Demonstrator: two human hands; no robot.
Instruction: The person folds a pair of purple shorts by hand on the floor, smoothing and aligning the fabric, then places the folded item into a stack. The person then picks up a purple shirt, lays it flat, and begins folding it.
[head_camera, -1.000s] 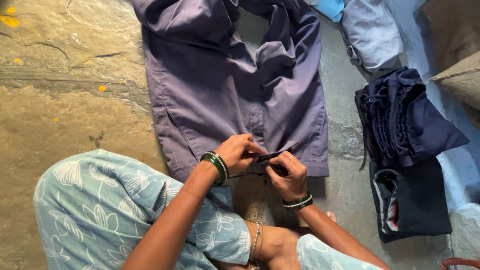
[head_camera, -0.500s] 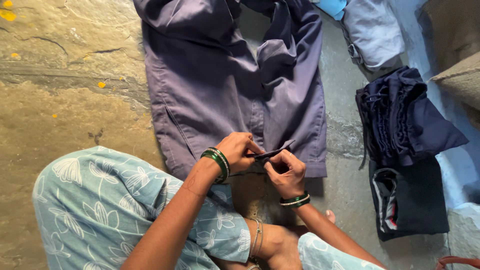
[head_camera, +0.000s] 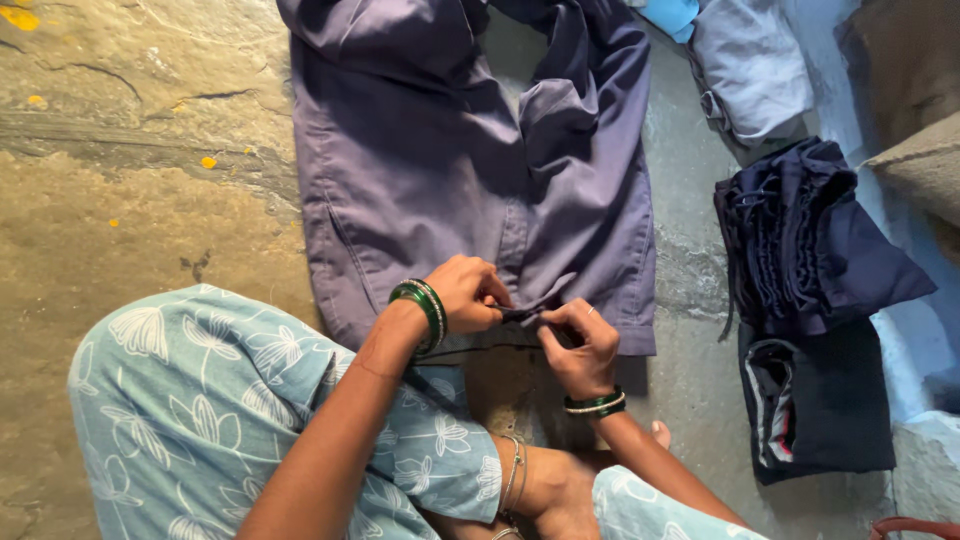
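The soft, limp purple trousers (head_camera: 450, 170), spread flat on the stone floor (head_camera: 130, 200), are pinched at the waistband by the left hand (head_camera: 468, 293) and right hand (head_camera: 580, 345), seemingly at a fastening, where cloth is best gripped.

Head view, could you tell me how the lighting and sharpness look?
Head view: soft, even light, no glare; a faint shadow under the left hand and right hand at the purple trousers; the dark folded clothes lose detail; hands reasonably sharp.
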